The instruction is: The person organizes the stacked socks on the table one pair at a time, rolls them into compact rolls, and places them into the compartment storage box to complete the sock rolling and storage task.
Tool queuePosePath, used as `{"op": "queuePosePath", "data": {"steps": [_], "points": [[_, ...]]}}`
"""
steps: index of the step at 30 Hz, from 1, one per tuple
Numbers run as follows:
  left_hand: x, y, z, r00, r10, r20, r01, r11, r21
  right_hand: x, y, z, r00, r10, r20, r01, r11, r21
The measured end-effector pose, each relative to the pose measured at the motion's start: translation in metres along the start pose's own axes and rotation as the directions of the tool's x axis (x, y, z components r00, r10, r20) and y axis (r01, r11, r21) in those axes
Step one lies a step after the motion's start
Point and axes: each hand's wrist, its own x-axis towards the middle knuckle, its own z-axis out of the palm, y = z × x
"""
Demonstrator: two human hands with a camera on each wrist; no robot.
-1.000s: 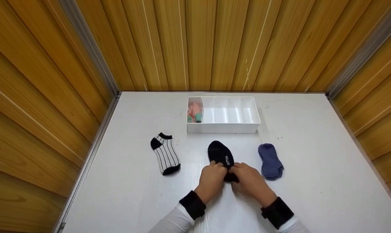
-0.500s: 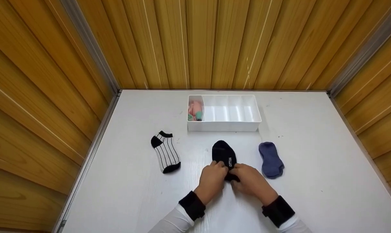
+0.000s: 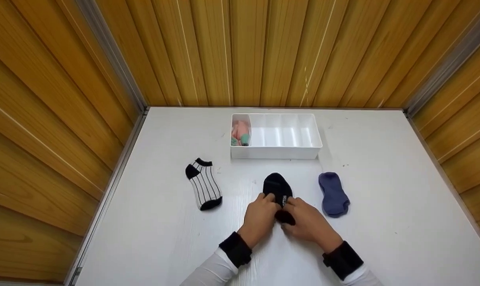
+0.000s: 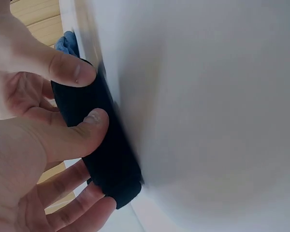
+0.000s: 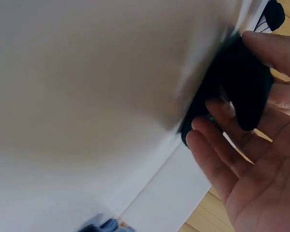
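Note:
A black sock (image 3: 276, 185) with white lettering lies at the table's middle, toe end pointing away. My left hand (image 3: 260, 217) grips its left side, and my right hand (image 3: 309, 223) pinches the right side of its near end. Seen from the left wrist, the near end forms a thick dark roll (image 4: 113, 152), thumbs on its near face and fingers behind. In the right wrist view a black flap (image 5: 249, 92) hangs between the right thumb and fingers. To the left lies a striped black-and-white sock (image 3: 205, 186); to the right, a blue sock (image 3: 333, 195).
Behind the hands stands a white divided box (image 3: 275, 153), its leftmost compartment holding pink and green socks (image 3: 241, 133). Wood-patterned panels (image 3: 246, 51) enclose the white table (image 3: 152, 222) at the back and sides.
The black sock has shifted slightly right and less of its length shows beyond the fingers. Its lettering is now partly covered. Both hands keep hold, with small finger movements.

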Motion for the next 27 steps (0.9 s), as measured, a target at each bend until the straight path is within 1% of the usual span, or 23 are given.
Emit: {"op": "queuePosePath", "data": {"steps": [3, 7, 11, 17, 19, 22, 25, 27], "points": [[0.000, -0.002, -0.001, 1.000, -0.013, 0.004, 0.013, 1.000, -0.002, 0.000, 0.000, 0.000, 1.000, 0.012, 0.003, -0.012, 1.000, 0.022], [0.000, -0.004, -0.001, 0.999, -0.041, 0.003, 0.041, 0.999, 0.018, 0.003, 0.000, 0.001, 1.000, 0.021, 0.015, -0.021, 0.999, 0.028], [0.000, -0.003, -0.001, 0.998, -0.053, 0.021, 0.052, 0.998, 0.037, 0.007, 0.001, -0.001, 0.999, 0.030, 0.032, -0.031, 0.999, 0.041], [0.002, -0.004, -0.001, 0.996, -0.073, 0.042, 0.073, 0.997, 0.013, 0.012, 0.004, -0.008, 0.997, 0.067, 0.048, -0.073, 0.988, 0.136], [0.002, -0.005, 0.000, 0.997, -0.068, 0.036, 0.068, 0.998, 0.000, 0.012, 0.005, -0.009, 0.996, 0.069, 0.052, -0.076, 0.986, 0.150], [0.002, -0.005, 0.000, 0.998, -0.063, 0.024, 0.063, 0.998, -0.003, 0.011, 0.005, -0.010, 0.997, 0.067, 0.044, -0.072, 0.987, 0.144], [0.001, -0.001, 0.001, 0.999, -0.051, -0.002, 0.051, 0.998, 0.042, 0.011, 0.005, -0.009, 0.996, 0.072, 0.053, -0.079, 0.987, 0.139], [0.000, 0.002, 0.001, 0.999, -0.028, -0.026, 0.030, 0.996, 0.089, 0.012, 0.005, -0.010, 0.995, 0.081, 0.062, -0.089, 0.986, 0.142]]}}
